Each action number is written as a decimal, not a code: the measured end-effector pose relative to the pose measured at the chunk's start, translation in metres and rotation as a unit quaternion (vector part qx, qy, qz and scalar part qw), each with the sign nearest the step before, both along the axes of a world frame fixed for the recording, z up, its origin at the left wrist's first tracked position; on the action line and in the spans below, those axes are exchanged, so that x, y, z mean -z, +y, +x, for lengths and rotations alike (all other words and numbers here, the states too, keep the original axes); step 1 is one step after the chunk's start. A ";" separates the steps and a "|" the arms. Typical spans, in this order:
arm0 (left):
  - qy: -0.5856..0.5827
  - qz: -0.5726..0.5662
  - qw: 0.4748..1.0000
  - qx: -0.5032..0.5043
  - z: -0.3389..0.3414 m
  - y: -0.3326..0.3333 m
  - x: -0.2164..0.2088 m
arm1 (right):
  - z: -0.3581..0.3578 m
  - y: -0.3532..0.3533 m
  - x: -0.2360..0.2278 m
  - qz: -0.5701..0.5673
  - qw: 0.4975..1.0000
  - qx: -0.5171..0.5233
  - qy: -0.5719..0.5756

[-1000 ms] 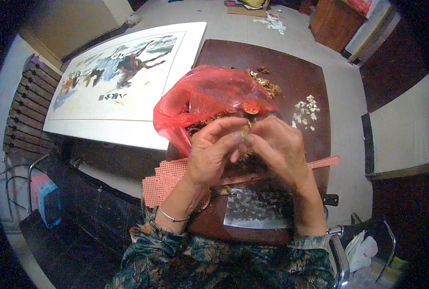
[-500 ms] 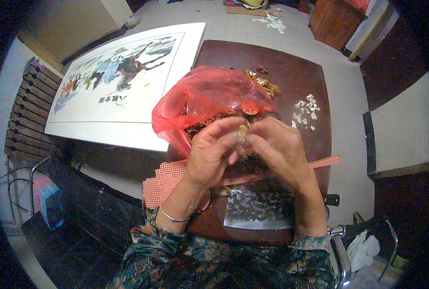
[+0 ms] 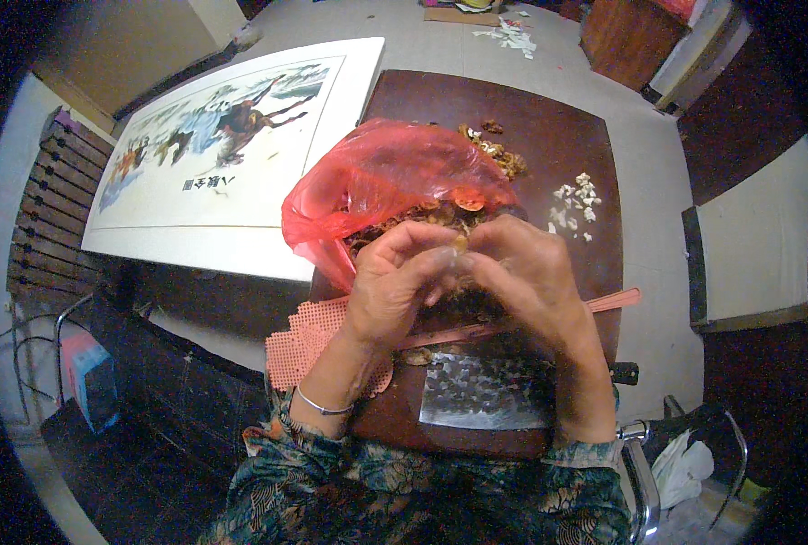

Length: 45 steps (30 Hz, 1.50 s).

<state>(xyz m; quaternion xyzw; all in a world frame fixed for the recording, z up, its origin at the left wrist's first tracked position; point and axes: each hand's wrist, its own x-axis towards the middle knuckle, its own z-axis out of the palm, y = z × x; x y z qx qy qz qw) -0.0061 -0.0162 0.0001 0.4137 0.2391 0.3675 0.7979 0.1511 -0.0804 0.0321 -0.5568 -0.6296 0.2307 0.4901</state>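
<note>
My left hand [image 3: 388, 289] and my right hand [image 3: 529, 277] meet over the table, fingertips pinched together on a small yellowish piece [image 3: 460, 243]. The fingers hide most of it, and its kind cannot be made out. Just beyond them lies a crumpled red plastic bag [image 3: 381, 168], open toward me, with dark brown dried pieces [image 3: 431, 216] inside. Below my hands rests a cleaver [image 3: 481, 391] with a mottled blade; its black handle [image 3: 624, 373] sticks out past my right forearm. A pink fly swatter [image 3: 318, 341] lies under my wrists.
White small pieces [image 3: 575, 207] lie loosely grouped on the brown table [image 3: 531, 118] at the right. Brown and yellowish scraps [image 3: 504, 162] are heaped behind the bag. A white board with a horse painting [image 3: 213, 154] stands at the left, beside a dark chair [image 3: 150, 409].
Both hands stay pinched together in nearly the same place, with small finger shifts. The whole view has shifted slightly. Bag, cleaver and swatter lie as before.
</note>
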 end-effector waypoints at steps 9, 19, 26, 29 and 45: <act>-0.010 -0.007 1.000 -0.005 -0.002 0.000 0.000 | 0.000 0.000 -0.002 -0.034 0.998 -0.014 0.055; 0.034 0.043 0.998 -0.011 -0.003 -0.002 -0.003 | 0.001 0.000 0.000 -0.031 0.997 -0.021 0.060; 0.011 0.022 1.000 0.002 -0.004 -0.001 0.000 | 0.000 -0.002 -0.003 -0.078 0.989 -0.028 0.122; 0.004 0.026 1.000 0.007 -0.004 -0.001 -0.001 | 0.001 -0.002 -0.002 -0.083 0.987 -0.028 0.132; 0.039 0.148 0.988 -0.019 -0.003 -0.004 0.000 | -0.002 -0.002 -0.002 -0.023 1.000 0.008 -0.010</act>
